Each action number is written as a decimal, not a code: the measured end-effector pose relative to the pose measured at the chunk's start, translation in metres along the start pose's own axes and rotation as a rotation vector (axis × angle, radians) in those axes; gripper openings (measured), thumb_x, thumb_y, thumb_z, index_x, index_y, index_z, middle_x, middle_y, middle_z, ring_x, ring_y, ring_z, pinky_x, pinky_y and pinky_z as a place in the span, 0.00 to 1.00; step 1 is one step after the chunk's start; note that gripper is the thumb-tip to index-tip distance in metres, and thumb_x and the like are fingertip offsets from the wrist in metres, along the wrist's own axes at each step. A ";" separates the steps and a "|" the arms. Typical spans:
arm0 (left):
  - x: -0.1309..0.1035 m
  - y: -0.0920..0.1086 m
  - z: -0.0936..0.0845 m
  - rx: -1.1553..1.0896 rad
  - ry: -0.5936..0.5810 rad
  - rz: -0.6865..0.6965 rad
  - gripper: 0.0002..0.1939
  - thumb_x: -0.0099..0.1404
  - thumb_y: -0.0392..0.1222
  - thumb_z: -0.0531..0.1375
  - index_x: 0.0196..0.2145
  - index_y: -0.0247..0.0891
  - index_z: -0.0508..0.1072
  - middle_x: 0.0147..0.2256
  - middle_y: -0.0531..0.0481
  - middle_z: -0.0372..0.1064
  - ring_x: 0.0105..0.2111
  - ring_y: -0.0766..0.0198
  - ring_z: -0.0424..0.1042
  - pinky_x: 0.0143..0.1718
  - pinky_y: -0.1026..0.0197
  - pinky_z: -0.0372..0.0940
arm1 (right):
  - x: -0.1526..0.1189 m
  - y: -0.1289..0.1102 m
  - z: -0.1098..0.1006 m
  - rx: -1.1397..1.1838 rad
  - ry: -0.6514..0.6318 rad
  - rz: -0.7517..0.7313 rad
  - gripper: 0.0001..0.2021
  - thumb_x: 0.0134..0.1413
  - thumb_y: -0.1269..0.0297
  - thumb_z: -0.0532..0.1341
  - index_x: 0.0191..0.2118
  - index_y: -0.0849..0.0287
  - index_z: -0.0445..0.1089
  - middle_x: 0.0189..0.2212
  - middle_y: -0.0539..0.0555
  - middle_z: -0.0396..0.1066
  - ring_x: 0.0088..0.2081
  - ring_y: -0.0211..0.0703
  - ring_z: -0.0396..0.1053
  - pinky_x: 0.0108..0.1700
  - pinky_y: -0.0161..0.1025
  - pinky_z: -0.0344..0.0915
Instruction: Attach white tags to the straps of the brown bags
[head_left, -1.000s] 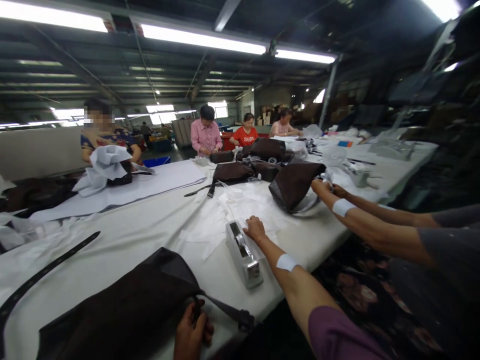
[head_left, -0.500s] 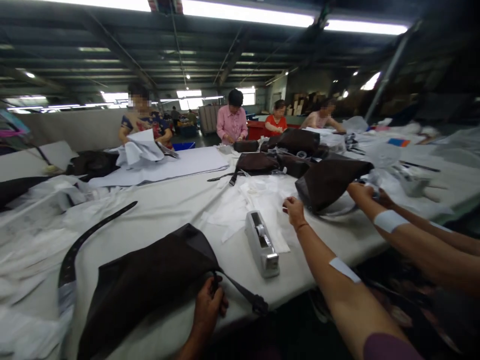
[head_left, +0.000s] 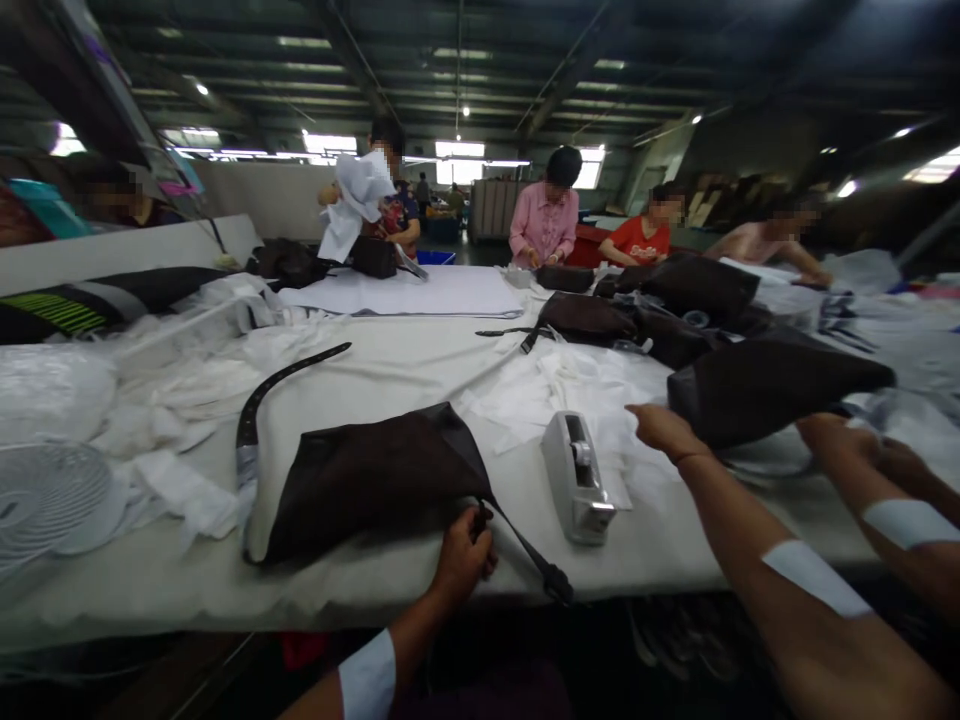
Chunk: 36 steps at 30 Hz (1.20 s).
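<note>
A dark brown bag (head_left: 382,465) lies on its side on the cloth-covered table in front of me. My left hand (head_left: 466,548) is closed at the bag's lower right edge, its fingers pinching a small dark tab there. From this corner a strap with a black buckle (head_left: 556,582) runs to the table edge. A long strap with holes (head_left: 281,378) curves out from the bag's left side. My right hand (head_left: 666,432) is at the thin white sheets (head_left: 551,385), fingers drawn together; anything in them is hidden. Between my hands stands a grey tape dispenser (head_left: 574,485).
A co-worker's hands (head_left: 840,438) are at another brown bag (head_left: 765,385), close to my right arm. More brown bags (head_left: 589,315) lie behind the sheets. A small fan (head_left: 49,495) and crumpled white wrapping (head_left: 180,400) are at left. Several people work across the table.
My view has turned left, so the table appears shifted right. My left hand keeps its hold at the bag's edge; my right hand stays by the sheets. A person opposite has raised some white paper.
</note>
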<state>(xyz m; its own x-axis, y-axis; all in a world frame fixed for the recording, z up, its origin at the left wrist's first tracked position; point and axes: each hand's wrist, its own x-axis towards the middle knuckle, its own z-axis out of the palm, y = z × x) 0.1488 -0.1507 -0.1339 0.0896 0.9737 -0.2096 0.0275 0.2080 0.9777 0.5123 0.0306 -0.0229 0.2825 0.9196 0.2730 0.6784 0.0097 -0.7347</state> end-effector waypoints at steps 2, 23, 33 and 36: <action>0.000 0.001 -0.001 -0.007 -0.001 0.001 0.15 0.58 0.42 0.52 0.43 0.34 0.63 0.18 0.56 0.63 0.13 0.69 0.60 0.13 0.68 0.56 | 0.003 -0.027 0.022 -0.139 -0.011 -0.102 0.17 0.38 0.77 0.57 0.36 0.62 0.76 0.38 0.60 0.75 0.46 0.54 0.69 0.55 0.48 0.57; 0.005 -0.004 -0.006 -0.098 -0.049 0.003 0.14 0.59 0.39 0.52 0.43 0.34 0.65 0.18 0.56 0.63 0.13 0.71 0.60 0.14 0.70 0.57 | -0.041 -0.087 0.230 -0.353 -0.223 -0.045 0.08 0.50 0.74 0.56 0.30 0.64 0.73 0.38 0.64 0.72 0.45 0.49 0.68 0.47 0.41 0.61; 0.005 -0.003 -0.007 -0.103 -0.058 0.017 0.16 0.59 0.44 0.54 0.43 0.34 0.65 0.18 0.56 0.63 0.13 0.70 0.61 0.13 0.70 0.55 | -0.047 -0.137 0.167 0.370 -0.060 0.087 0.05 0.50 0.63 0.55 0.30 0.59 0.61 0.28 0.51 0.70 0.31 0.39 0.73 0.24 0.30 0.63; 0.004 -0.003 -0.009 -0.108 -0.063 0.027 0.18 0.58 0.45 0.55 0.44 0.33 0.65 0.19 0.55 0.64 0.14 0.69 0.62 0.16 0.68 0.58 | -0.082 -0.150 0.127 0.801 -0.124 0.166 0.11 0.41 0.65 0.63 0.31 0.58 0.61 0.24 0.47 0.69 0.26 0.37 0.71 0.20 0.27 0.60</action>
<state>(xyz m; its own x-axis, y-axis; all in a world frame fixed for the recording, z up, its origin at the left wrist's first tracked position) 0.1398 -0.1465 -0.1372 0.1508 0.9721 -0.1796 -0.0827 0.1934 0.9776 0.3015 0.0032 -0.0139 0.2278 0.9699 0.0864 -0.0671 0.1042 -0.9923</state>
